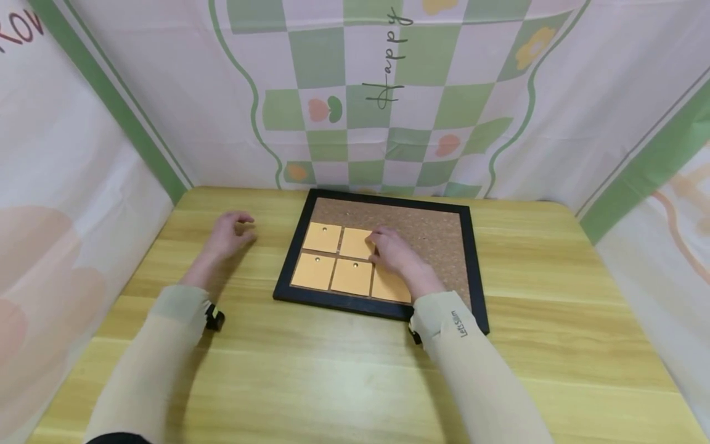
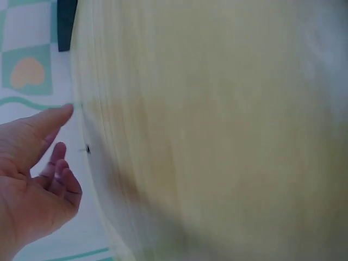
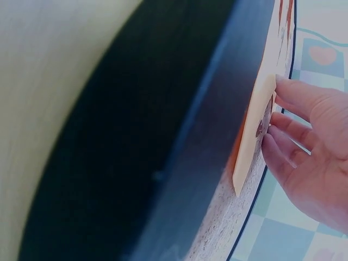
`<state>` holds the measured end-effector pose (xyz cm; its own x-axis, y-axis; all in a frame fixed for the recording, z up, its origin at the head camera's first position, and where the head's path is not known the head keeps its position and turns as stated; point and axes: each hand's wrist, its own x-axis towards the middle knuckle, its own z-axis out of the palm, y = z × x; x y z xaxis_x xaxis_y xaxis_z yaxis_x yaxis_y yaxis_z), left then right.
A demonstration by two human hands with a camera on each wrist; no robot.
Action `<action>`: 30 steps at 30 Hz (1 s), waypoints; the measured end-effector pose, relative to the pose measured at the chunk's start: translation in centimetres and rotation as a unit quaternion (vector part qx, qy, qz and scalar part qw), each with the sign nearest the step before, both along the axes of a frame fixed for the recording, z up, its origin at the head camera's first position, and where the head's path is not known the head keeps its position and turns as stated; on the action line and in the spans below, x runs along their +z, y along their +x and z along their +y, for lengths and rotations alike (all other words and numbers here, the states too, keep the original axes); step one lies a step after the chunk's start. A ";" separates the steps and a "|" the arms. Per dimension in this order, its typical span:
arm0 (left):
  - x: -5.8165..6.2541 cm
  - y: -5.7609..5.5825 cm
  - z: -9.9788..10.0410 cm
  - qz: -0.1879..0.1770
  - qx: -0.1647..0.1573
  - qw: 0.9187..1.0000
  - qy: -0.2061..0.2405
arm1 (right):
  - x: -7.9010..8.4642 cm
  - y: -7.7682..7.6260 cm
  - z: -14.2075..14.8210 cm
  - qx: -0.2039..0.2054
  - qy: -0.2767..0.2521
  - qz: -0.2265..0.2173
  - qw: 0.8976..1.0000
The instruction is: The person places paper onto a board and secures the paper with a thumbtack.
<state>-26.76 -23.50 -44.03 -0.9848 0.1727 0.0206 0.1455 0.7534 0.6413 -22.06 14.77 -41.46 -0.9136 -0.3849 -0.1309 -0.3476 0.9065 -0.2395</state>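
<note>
My right hand (image 1: 396,251) is over a framed cork board (image 1: 444,246), its fingertips at the right edge of the upper second orange paper square (image 1: 355,242). In the right wrist view the thumb and loosely bent fingers (image 3: 285,149) are apart, close over the cork beside a paper square (image 3: 251,141). Part of the lower third square (image 1: 390,285) is hidden under the hand. Pins show on the upper left square (image 1: 322,237), lower left square (image 1: 313,271) and lower middle square (image 1: 352,277). My left hand (image 1: 228,235) holds nothing, its fingers loosely bent left of the board.
The black frame (image 1: 344,303) rims the board on a wood-grain table (image 1: 310,370). A small dark thing (image 2: 87,148) shows at the table's edge in the left wrist view. Printed cloth (image 1: 322,55) hangs behind the table and at both sides.
</note>
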 end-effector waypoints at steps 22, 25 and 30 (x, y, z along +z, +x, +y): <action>-0.1 0.0 -2.1 -0.046 0.026 0.998 -0.044 | -0.2 -0.1 0.0 -0.019 -0.006 -0.020 1.000; -0.1 0.0 -2.2 -0.042 0.029 0.998 -0.049 | -0.3 -0.1 0.0 -0.018 -0.009 -0.019 1.000; 0.1 0.0 -2.2 -0.044 0.034 0.997 -0.051 | -0.3 0.0 0.1 -0.018 -0.013 -0.017 1.000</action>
<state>-26.76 -25.75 -43.93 -0.9916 0.1014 -0.0802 0.0381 0.8217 0.5686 -22.06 14.84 -41.80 -0.9220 -0.3560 -0.1524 -0.3066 0.9114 -0.2746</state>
